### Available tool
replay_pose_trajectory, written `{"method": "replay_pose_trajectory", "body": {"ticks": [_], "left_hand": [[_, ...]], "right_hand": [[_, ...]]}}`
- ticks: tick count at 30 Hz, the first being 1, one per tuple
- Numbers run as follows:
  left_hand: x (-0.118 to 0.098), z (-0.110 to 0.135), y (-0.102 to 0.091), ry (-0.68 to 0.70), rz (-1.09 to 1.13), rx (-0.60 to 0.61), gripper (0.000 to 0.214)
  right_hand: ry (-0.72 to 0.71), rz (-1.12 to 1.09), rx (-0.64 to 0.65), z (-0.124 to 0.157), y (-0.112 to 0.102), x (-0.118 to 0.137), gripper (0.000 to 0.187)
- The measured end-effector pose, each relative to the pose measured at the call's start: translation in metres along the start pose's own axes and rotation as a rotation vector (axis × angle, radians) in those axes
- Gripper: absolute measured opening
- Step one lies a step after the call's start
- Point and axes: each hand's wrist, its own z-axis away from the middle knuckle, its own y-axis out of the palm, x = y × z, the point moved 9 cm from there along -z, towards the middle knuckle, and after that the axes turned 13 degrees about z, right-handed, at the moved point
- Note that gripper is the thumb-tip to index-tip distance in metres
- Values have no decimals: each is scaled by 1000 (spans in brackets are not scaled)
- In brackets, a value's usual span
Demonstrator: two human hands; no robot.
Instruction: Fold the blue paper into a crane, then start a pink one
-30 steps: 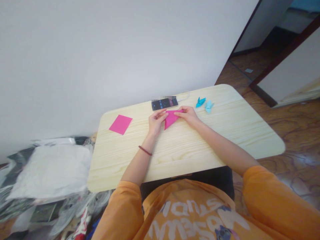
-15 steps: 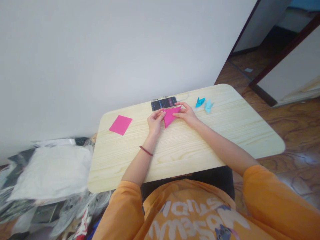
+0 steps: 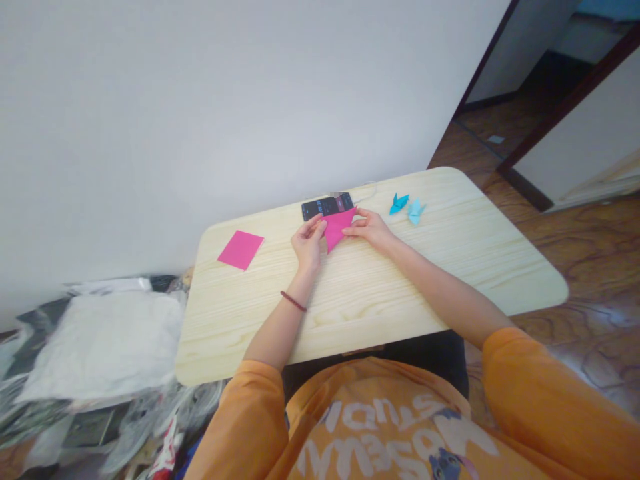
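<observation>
Left hand (image 3: 309,243) and right hand (image 3: 367,230) each pinching one side of folded pink paper triangle (image 3: 337,228), held just above pale wood-grain surface (image 3: 380,300), overlapping edge of black smartphone (image 3: 320,209); flat pink paper square (image 3: 241,250) well left.

**On the table, bags to its left**

A table (image 3: 380,313) stands against a wall (image 3: 200,120). A phone (image 3: 327,207) lies near the table's far edge, with a folded paper (image 3: 336,227) just in front of it, between the left hand (image 3: 309,244) and the right hand (image 3: 367,230). A paper square (image 3: 241,250) lies left of the hands; two paper birds (image 3: 399,204) sit side by side to their right. Plastic bags (image 3: 100,340) are heaped left of the table, and a doorway (image 3: 520,80) lies beyond the floor (image 3: 600,267) on the right.
</observation>
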Motion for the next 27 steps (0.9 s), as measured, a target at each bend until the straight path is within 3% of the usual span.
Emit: {"method": "replay_pose_trajectory", "body": {"ticks": [7,13,18,27], "left_hand": [[-5,-2,-4,65,-26,-42,43],[-4,-1,-3,46,-23,-35,45],[-3,-1,0,29,-10,-8,45],[-2,0,-1,1,20,-37,48]], "right_hand": [[18,-87,58,-6,4,-3,53],[-34,-39,2,-10,-3,-7,37],[-56,-11,-18,-13,-5,-10,36],[3,-150,-8,-10,-5,-8,40]]}}
